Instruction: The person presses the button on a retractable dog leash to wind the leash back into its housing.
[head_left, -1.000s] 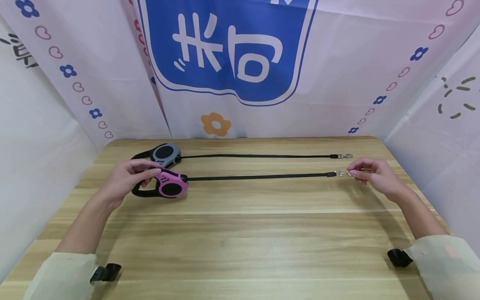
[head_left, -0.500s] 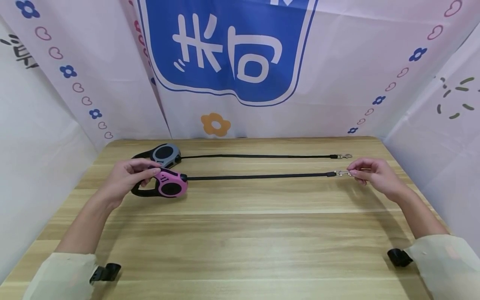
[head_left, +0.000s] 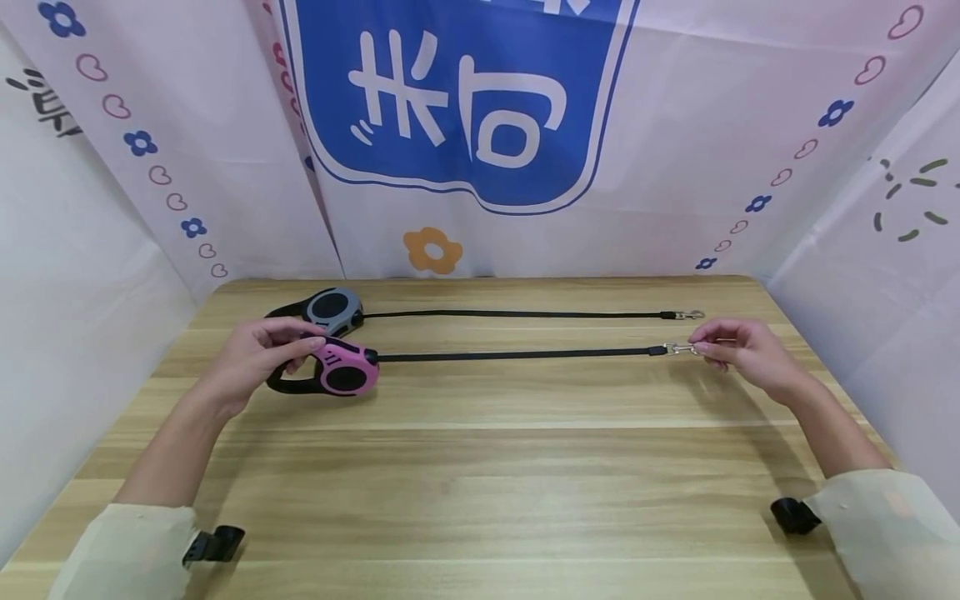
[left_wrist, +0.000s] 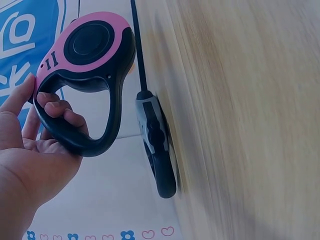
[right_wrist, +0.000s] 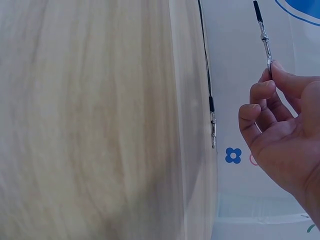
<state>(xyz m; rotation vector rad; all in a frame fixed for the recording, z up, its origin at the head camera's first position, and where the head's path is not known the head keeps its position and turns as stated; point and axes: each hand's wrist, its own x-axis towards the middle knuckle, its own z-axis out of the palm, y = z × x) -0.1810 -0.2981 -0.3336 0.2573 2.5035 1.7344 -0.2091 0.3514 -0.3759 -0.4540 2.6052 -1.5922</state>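
My left hand [head_left: 258,358] grips the black handle of a pink retractable dog leash [head_left: 347,379], its fingers curled through the handle loop in the left wrist view. The black strap [head_left: 517,355] runs out straight to the right. At its far end my right hand [head_left: 746,354] pinches the metal snap hook [head_left: 681,348] between thumb and fingertips. Both ends are held above the table, as the wrist views show. Behind lies a grey retractable leash [head_left: 333,307] on the tabletop, its strap drawn out alongside and ending in another snap hook [right_wrist: 213,131].
The wooden table [head_left: 480,500] extends toward me in front of the leashes. A white cloth backdrop [head_left: 675,125] with a blue sign and flowers rises at the table's back edge. White cloth walls [head_left: 82,275] stand on both sides.
The right hand with the snap hook has shifted very slightly left, toward the pink leash body. The left hand keeps its grip, and the grey leash lies as before.
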